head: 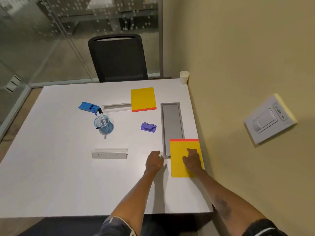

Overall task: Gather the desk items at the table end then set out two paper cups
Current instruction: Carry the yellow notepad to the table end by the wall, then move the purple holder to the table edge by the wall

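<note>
A yellow notepad with a red strip (pixel 180 150) lies near the table's right edge, partly over the grey cable tray. My right hand (pixel 191 159) rests flat on this pad. My left hand (pixel 153 161) hovers just left of it, fingers loosely curled, holding nothing. A second yellow notepad (pixel 143 99) lies further back. A purple hole punch (pixel 148 127), a blue stapler (pixel 88 107), a clear blue pen cup with pens (pixel 103 124) and two white nameplate holders (pixel 110 153) (pixel 116 107) sit across the white table (pixel 51 167). One white paper cup (pixel 184 77) stands at the far right corner.
A grey cable tray (pixel 172 123) is set into the table by the right edge. A black chair (pixel 117 58) stands at the far end. The yellow wall (pixel 238 65) runs along the right, with a grey switch plate (pixel 270 120). Glass partitions stand to the left.
</note>
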`<action>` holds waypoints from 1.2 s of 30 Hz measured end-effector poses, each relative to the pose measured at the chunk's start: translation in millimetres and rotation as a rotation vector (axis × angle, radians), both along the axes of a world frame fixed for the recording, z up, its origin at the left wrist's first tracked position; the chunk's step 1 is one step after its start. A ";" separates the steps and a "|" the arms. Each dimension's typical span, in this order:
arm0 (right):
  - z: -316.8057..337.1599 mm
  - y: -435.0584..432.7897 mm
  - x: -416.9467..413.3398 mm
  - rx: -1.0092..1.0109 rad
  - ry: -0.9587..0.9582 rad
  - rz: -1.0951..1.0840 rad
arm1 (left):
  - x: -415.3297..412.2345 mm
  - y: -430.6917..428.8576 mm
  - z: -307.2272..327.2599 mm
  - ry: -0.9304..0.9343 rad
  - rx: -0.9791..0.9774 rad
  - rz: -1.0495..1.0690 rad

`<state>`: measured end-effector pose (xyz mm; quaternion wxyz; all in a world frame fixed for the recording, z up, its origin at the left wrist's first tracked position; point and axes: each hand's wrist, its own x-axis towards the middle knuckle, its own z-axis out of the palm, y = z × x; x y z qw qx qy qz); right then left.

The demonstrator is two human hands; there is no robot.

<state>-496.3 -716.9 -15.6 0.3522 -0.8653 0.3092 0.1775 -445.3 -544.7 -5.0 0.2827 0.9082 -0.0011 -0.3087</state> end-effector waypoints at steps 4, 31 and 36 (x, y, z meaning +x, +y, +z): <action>5.2 14.0 2.9 -0.014 -0.034 0.072 | -4.4 18.8 4.8 -0.032 0.038 -0.001; 25.5 85.4 110.0 0.028 -0.041 0.259 | 75.0 72.3 7.2 -0.037 0.009 0.027; 22.6 88.9 137.1 0.056 -0.025 0.262 | 101.7 74.0 1.3 -0.022 0.020 0.006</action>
